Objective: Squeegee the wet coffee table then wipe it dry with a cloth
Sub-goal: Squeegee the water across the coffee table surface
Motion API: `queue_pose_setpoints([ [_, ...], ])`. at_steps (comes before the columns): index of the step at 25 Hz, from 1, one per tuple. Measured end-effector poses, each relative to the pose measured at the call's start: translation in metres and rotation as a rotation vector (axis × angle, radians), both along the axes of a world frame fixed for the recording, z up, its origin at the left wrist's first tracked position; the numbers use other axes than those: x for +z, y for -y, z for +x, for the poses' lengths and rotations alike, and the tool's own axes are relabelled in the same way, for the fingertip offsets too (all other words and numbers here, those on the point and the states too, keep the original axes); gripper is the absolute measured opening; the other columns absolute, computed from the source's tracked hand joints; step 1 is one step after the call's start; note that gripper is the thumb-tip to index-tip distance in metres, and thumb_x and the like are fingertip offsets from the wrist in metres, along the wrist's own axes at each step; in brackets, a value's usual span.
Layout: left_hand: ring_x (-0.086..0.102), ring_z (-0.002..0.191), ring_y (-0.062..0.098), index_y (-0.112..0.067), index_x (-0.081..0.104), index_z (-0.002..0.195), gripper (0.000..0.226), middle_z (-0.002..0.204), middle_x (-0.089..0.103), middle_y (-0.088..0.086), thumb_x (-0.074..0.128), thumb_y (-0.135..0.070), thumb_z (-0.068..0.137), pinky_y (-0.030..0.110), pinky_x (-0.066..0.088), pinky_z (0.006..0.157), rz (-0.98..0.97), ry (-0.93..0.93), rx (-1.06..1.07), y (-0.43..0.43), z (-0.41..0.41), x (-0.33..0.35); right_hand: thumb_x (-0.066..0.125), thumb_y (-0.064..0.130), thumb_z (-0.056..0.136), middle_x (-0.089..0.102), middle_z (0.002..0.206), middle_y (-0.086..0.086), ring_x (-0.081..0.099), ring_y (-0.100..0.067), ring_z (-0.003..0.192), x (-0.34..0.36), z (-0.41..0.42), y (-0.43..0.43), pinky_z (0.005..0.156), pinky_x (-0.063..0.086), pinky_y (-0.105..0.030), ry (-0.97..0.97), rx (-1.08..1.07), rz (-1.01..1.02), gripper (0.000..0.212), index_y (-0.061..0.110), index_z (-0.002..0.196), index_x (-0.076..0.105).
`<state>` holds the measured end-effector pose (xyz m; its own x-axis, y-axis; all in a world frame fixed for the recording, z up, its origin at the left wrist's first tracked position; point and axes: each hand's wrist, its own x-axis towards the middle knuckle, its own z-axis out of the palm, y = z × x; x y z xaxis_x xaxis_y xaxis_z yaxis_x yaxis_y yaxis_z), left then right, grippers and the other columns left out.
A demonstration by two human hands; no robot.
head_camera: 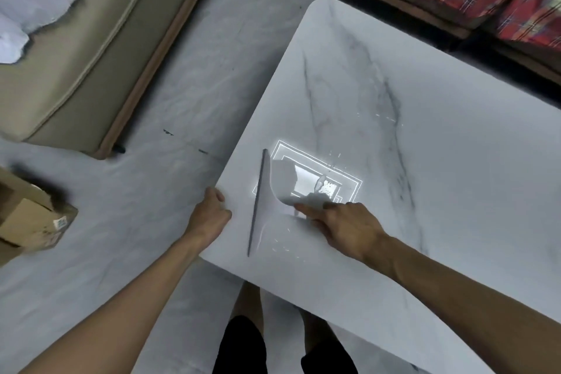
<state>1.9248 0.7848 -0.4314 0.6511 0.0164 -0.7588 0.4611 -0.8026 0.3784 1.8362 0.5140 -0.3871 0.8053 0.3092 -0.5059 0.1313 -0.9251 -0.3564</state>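
Coffee table (440, 161) under both hands, with a squeegee (267, 206) in the right one.
Its white marbled top spreads beneath and far beyond the right hand (346, 229), with a bright reflection (343, 182) just ahead of that hand's knuckles. A beige sofa (76, 70) stands beyond the left hand (211, 211), and a cardboard box (30, 222) sits outside the left forearm. The hands are apart: the left curls over the table's rim, and the right wraps the pale squeegee's handle, forefinger stretched along it. The dark blade lies against the top between the two hands.
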Motion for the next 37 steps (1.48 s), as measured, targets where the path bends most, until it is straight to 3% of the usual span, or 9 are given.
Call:
queue_pose_setpoints([
  [3, 0.045, 0.062, 0.012, -0.011, 0.043, 0.092, 0.020, 0.077, 0.048, 0.001, 0.052, 0.000, 0.078, 0.026, 0.035, 0.052, 0.014, 0.057, 0.043, 0.002, -0.006, 0.006, 0.029, 0.039, 0.101, 0.054, 0.081, 0.008, 0.062, -0.025, 0.074, 0.025, -0.033, 0.061, 0.062, 0.048, -0.034, -0.039, -0.092, -0.103, 0.052, 0.059, 0.142, 0.005],
  [5, 0.046, 0.065, 0.013, -0.011, 0.043, 0.099, 0.019, 0.081, 0.050, 0.001, 0.053, -0.006, 0.084, 0.026, 0.035, 0.054, 0.000, 0.048, 0.124, -0.006, -0.010, 0.014, 0.026, 0.041, 0.101, 0.045, 0.075, 0.010, 0.061, -0.025, 0.073, 0.038, -0.043, 0.075, 0.062, 0.049, -0.036, -0.047, -0.088, -0.154, 0.048, 0.056, 0.144, 0.009],
  [10, 0.050, 0.073, 0.015, -0.011, 0.045, 0.108, 0.021, 0.097, 0.053, 0.005, 0.053, -0.013, 0.089, 0.023, 0.035, 0.054, 0.003, 0.167, 0.287, -0.043, -0.034, 0.033, 0.026, 0.042, 0.102, 0.061, 0.095, 0.000, 0.062, -0.030, 0.084, 0.036, -0.021, -0.022, 0.066, 0.042, -0.034, 0.003, 0.028, 0.064, 0.042, 0.052, 0.143, 0.021],
  [15, 0.050, 0.067, 0.012, -0.017, 0.041, 0.103, 0.028, 0.082, 0.051, -0.004, 0.056, -0.019, 0.079, 0.027, 0.038, 0.054, 0.056, 0.117, 0.315, -0.079, -0.060, 0.026, 0.031, 0.033, 0.103, 0.062, 0.097, -0.008, 0.062, -0.034, 0.081, 0.000, -0.017, -0.135, 0.061, 0.039, -0.035, -0.008, 0.366, 0.055, 0.046, 0.042, 0.148, 0.025],
  [18, 0.050, 0.063, 0.018, -0.021, 0.037, 0.105, 0.030, 0.077, 0.050, 0.000, 0.052, -0.007, 0.082, 0.029, 0.036, 0.051, 0.013, -0.011, 0.216, -0.075, -0.069, 0.014, 0.033, 0.030, 0.101, 0.061, 0.096, -0.004, 0.062, -0.032, 0.081, -0.013, -0.026, -0.107, 0.062, 0.039, -0.035, 0.004, 0.332, 0.033, 0.051, 0.050, 0.146, 0.018],
  [22, 0.046, 0.066, 0.015, -0.020, 0.037, 0.105, 0.034, 0.081, 0.045, 0.000, 0.048, -0.003, 0.077, 0.029, 0.031, 0.051, -0.048, -0.064, 0.055, -0.057, -0.079, 0.006, 0.030, 0.042, 0.101, 0.063, 0.104, 0.005, 0.065, -0.028, 0.078, 0.004, -0.047, -0.016, 0.060, 0.039, -0.031, -0.025, 0.166, -0.028, 0.051, 0.065, 0.139, 0.003],
  [26, 0.046, 0.069, 0.014, -0.020, 0.037, 0.103, 0.034, 0.084, 0.044, -0.003, 0.048, -0.003, 0.075, 0.029, 0.031, 0.052, -0.009, -0.072, 0.008, -0.053, -0.078, 0.006, 0.028, 0.048, 0.099, 0.061, 0.082, 0.007, 0.063, -0.026, 0.065, 0.037, -0.065, 0.031, 0.054, 0.048, -0.033, 0.025, 0.074, -0.161, 0.043, 0.061, 0.139, 0.020],
  [33, 0.054, 0.072, 0.027, -0.013, 0.042, 0.100, 0.024, 0.085, 0.052, 0.001, 0.049, -0.003, 0.080, 0.031, 0.042, 0.056, 0.043, 0.122, 0.329, -0.081, -0.070, 0.006, 0.029, 0.043, 0.101, 0.061, 0.093, 0.000, 0.062, -0.031, 0.081, 0.013, -0.018, -0.118, 0.063, 0.036, -0.033, 0.000, 0.188, 0.009, 0.041, 0.053, 0.141, 0.029],
  [37, 0.052, 0.068, 0.025, -0.018, 0.041, 0.100, 0.027, 0.088, 0.054, 0.001, 0.054, -0.007, 0.078, 0.029, 0.035, 0.051, 0.040, 0.117, 0.243, -0.092, -0.065, 0.008, 0.032, 0.039, 0.101, 0.063, 0.097, -0.002, 0.062, -0.030, 0.086, -0.006, 0.002, -0.144, 0.064, 0.032, -0.031, 0.054, 0.212, -0.007, 0.041, 0.052, 0.140, 0.033],
])
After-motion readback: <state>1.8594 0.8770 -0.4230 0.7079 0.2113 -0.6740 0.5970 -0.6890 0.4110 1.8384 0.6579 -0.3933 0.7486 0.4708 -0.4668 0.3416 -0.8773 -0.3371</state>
